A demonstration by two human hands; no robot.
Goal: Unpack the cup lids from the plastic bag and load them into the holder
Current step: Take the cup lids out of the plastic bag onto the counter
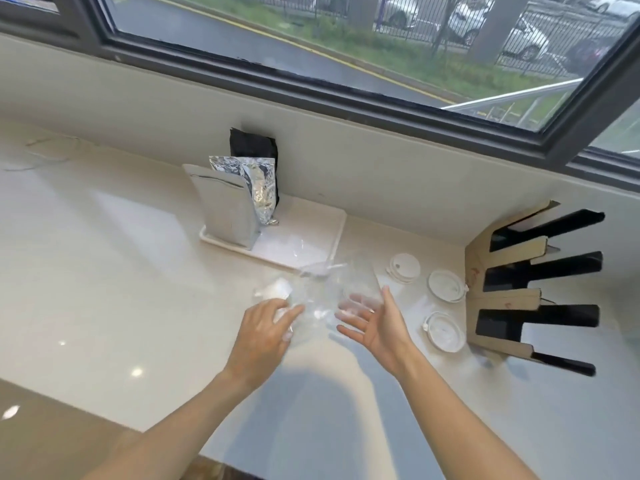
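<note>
Holding the clear plastic bag over the counter: left hand closed loosely on the bag's near-left part, fingers curled around the film and what looks like a white lid inside it. Right hand spread wide, palm up, fingers apart, gripping nothing; fingertips sit at or under the bag's right side, contact cannot be confirmed through the film and motion blur

Three white cup lids lie loose on the counter between the bag and the cardboard holder, each apart from the others. Holder stands at the right against the wall, dark slots empty as far as visible. No lid loaded yet. Judged stage: unpacking nearly done, loading not begun

Behind the bag: white tray carrying a grey pouch and a foil pouch, upright

Risks from here:
- Bag is thin and held by one hand only; a shake to free the remaining lid could send it rolling off the counter's near edge
- Film clings; a lid may stay caught in a fold and get thrown out with the bag
- Lids are light and shallow; the right forearm passing above the nearest one could sweep it away
- Holder looks lightweight; pushing a lid in hard may shove or tip it
</note>
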